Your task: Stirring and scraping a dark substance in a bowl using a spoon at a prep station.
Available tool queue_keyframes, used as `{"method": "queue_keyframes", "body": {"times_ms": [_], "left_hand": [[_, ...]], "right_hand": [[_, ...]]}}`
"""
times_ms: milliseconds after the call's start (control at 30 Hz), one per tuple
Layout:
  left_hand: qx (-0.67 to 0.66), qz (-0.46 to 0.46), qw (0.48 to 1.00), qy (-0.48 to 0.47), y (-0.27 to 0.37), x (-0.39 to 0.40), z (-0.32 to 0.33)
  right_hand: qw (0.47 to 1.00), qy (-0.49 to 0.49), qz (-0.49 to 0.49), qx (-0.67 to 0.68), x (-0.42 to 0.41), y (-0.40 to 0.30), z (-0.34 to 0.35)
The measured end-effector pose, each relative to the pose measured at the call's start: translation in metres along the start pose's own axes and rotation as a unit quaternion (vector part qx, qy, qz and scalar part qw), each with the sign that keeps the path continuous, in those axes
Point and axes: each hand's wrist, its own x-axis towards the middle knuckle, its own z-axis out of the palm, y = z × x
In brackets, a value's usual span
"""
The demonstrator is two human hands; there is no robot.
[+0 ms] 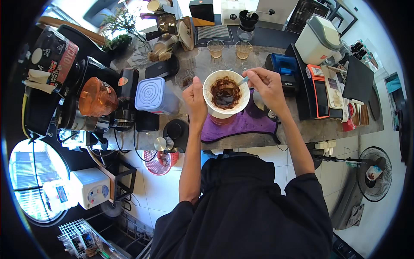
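A round white vessel point(209, 108), with what looks like a pale paper lining, is above the counter's front part. Dark brown wet contents point(225, 94) pool inside and coat the wall. My left hand point(196, 102) grips its left side, thumb up near the rim. Between the thumb and fingers of my right hand point(266, 87) is a slim bluish utensil point(244, 80), reaching over the right rim; its lower end is hard to make out. Under the vessel shows a reddish, see-through base point(221, 120), and a purple cloth point(233, 132) lies below.
Two clear cups point(215, 49) stand beyond, near a hand grinder point(247, 21). On the left are a lidded plastic container point(155, 95) and an orange-topped coffee grinder point(98, 97). A blue-black printer point(283, 73) and an orange payment terminal point(318, 90) flank the right.
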Motion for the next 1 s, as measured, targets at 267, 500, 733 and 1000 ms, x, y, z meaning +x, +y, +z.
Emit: {"method": "queue_keyframes", "body": {"times_ms": [267,500,733,1000], "left_hand": [[0.008,0.02,1.0,0.001,0.002,0.0,-0.001],[-0.009,0.004,1.0,0.007,-0.001,0.0,-0.002],[-0.022,-0.012,1.0,0.004,-0.004,0.001,-0.003],[-0.017,-0.023,1.0,-0.003,0.001,-0.002,0.0]], "right_hand": [[0.993,0.032,0.065,0.095,0.001,0.001,-0.006],[0.996,0.035,-0.013,0.082,0.0,-0.034,-0.008],[0.998,-0.008,-0.025,-0.064,-0.005,-0.038,-0.002],[0.991,-0.059,-0.043,-0.116,-0.003,-0.016,0.005]]}}
